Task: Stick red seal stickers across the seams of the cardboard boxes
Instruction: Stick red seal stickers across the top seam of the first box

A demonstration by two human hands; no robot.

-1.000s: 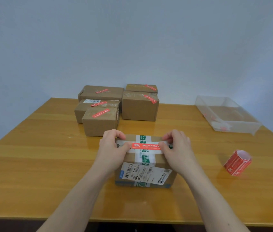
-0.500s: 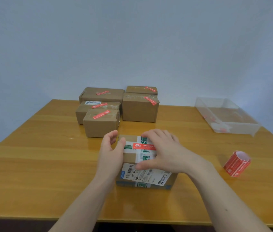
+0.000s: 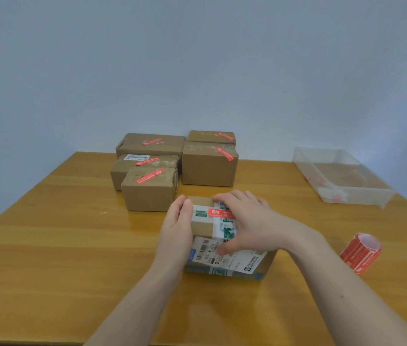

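Honey-coloured wooden bench [image 3: 60, 245]: varnished, glossy, reflecting the boxes. Brown rectangular cardboard box [image 3: 202, 228]: matt, crossed by smooth white-and-green tape and a paper shipping label. Red paper seal sticker [image 3: 218, 213] on top: slight sheen. Right of the box, red sticker roll [image 3: 361, 253]; beyond it, clear plastic tray [image 3: 342, 178], glossy.

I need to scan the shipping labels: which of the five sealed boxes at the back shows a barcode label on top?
The low box in the left group's middle row, which carries a white barcode label; the other four show only red stickers.
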